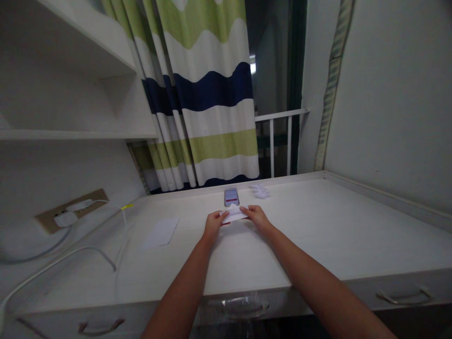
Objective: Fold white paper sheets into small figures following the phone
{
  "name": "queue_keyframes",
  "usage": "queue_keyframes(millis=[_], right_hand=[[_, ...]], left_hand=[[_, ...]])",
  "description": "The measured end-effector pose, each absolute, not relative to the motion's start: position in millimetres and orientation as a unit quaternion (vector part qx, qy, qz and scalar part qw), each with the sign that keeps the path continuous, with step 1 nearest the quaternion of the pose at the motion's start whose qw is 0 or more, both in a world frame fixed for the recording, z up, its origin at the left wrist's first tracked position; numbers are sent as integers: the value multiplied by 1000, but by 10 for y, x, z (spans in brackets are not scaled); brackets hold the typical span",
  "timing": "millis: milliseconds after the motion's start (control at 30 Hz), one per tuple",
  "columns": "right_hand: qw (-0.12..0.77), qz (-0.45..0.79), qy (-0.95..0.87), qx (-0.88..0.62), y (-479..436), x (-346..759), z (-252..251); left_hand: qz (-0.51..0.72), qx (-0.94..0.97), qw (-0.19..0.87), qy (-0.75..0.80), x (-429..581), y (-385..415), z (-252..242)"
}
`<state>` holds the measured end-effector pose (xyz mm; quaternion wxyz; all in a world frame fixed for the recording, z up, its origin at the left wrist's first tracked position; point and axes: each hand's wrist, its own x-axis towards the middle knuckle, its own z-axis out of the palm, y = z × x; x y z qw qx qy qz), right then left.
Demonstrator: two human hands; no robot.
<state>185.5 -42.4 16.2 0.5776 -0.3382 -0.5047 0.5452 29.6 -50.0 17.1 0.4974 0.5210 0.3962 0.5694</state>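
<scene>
Between my two hands is a small folded piece of white paper (233,214), held just above the desk with a peak at its top edge. My left hand (213,223) pinches its left end, thumb on top. At the other end, my right hand (257,217) grips it the same way, thumb over the paper. Bits of red show under the paper near the fingers; I cannot tell what they are. Right behind the paper lies a phone (231,197) with its screen lit. Several crumpled or folded white paper pieces (259,191) lie to the right of the phone.
Flat white sheets (163,232) lie on the left of the white desk (318,230). White cables (81,249) run from plugs in a wall socket (72,211) at left. A striped curtain (212,103) hangs behind the desk, and a shelf (77,135) juts out at upper left.
</scene>
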Motion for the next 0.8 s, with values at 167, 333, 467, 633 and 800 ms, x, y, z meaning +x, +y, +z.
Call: queue_keyframes(millis=[167, 333, 467, 633, 800], right_hand=[[589, 526, -517, -331, -430, 1846, 169], [598, 530, -505, -326, -439, 1836, 196], [605, 517, -511, -326, -445, 1833, 209], [612, 505, -518, -320, -433, 1841, 195], [613, 497, -532, -307, -422, 1847, 183]], left_hand=[[589, 497, 500, 396, 287, -473, 165], [593, 502, 491, 395, 289, -483, 182], [598, 513, 473, 393, 301, -493, 193], [601, 519, 472, 383, 311, -503, 193], [587, 508, 512, 368, 326, -526, 186]])
